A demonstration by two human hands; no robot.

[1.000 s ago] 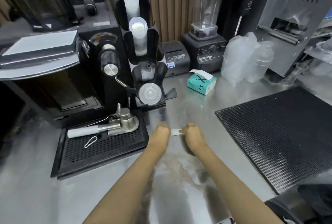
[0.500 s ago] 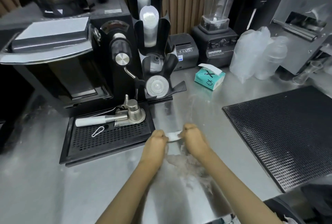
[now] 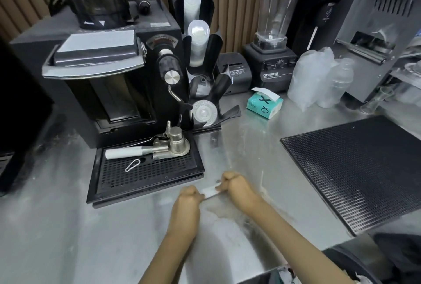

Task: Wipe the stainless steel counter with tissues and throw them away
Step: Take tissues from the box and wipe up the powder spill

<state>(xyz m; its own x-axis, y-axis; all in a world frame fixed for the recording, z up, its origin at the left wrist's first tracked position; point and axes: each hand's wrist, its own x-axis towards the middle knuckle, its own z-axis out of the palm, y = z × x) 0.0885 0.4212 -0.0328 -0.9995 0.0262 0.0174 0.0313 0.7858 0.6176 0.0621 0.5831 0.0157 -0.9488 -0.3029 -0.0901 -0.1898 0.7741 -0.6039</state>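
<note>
Left hand [image 3: 187, 200] and right hand [image 3: 237, 185] each pinch an end of a small white tissue [image 3: 210, 191], fists closed. It's stretched between them just above the steel tabletop [image 3: 68, 238], near the black drip tray [image 3: 145, 175].

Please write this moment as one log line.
left hand: shut on tissue | right hand: shut on tissue | counter: smears near hands | tissue box: behind

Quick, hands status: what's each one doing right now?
Left hand: closed in a fist on one end of the white tissue.
Right hand: closed on the tissue's other end, low over the steel counter.
</note>
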